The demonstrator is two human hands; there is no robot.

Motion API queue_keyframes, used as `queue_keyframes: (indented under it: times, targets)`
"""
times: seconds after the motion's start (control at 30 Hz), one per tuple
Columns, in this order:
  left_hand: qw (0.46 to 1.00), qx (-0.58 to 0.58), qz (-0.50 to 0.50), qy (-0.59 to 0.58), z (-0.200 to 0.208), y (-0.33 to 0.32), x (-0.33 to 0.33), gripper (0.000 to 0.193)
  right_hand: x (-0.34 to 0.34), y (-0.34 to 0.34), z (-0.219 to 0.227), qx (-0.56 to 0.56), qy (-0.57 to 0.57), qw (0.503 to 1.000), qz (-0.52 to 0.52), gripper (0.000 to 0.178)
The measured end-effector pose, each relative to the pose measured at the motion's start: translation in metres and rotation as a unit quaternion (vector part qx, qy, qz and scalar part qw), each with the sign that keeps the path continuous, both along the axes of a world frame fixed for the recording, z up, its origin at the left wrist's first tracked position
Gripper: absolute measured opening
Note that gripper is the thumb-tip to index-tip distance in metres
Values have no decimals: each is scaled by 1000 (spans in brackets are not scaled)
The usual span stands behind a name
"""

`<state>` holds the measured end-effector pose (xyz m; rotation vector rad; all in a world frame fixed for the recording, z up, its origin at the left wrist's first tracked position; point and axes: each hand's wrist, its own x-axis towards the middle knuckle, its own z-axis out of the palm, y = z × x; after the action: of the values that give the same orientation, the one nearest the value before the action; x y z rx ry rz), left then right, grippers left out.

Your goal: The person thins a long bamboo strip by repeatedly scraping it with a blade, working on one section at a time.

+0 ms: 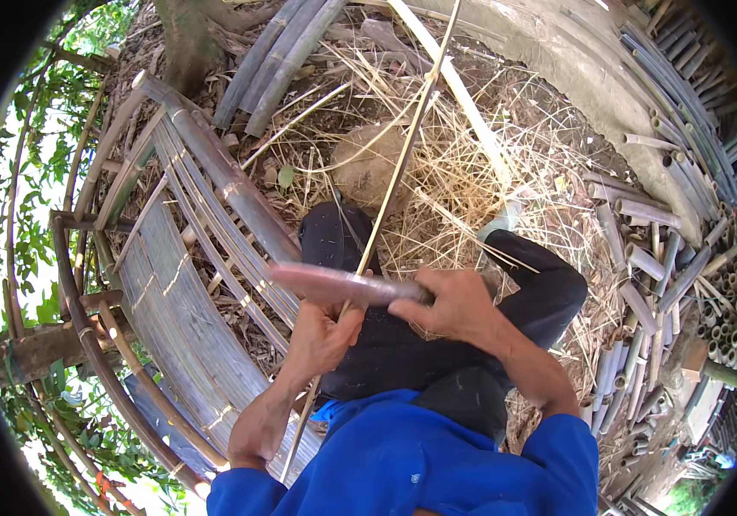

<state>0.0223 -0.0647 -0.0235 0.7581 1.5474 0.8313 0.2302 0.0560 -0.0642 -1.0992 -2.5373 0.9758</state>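
My right hand (456, 308) is closed round the dark handle of a broad knife (321, 282). The blade points left, looks reddish-brown and is smeared by motion. It lies across a long, thin bamboo strip (402, 168), just above my left hand (320, 340). That hand has its fingers wrapped round the strip, which slants from the top of the view down past my left forearm. Where exactly the edge meets the strip is hard to make out. Both hands are above my lap, over dark trousers.
Pale shavings (463, 163) cover the ground ahead, beside a rounded stone (370, 163). A slatted bamboo bench (171, 284) stands close on my left. Bamboo poles (278, 60) lie at the far left. Cut bamboo pieces (644, 211) are piled along the right.
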Motion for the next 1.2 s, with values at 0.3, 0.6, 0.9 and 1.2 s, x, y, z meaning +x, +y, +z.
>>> queue_keyframes:
  times: [0.3,0.6,0.9,1.2]
  targets:
    - [999,14,5,32,-5,-16,-3,31,8,5,-3,-27,7,999,42,62]
    - [990,6,-57,130,10,-84,-3,28,73,177,-57,-34,-21,950,-309,87]
    - [985,-7,-131,115,-23,-108,-32,38,19,142,-59,-258,266,854,-364,30]
    - [996,63,23,50,-47,10,-6,32,4,96,-45,-59,148,958,-237,40]
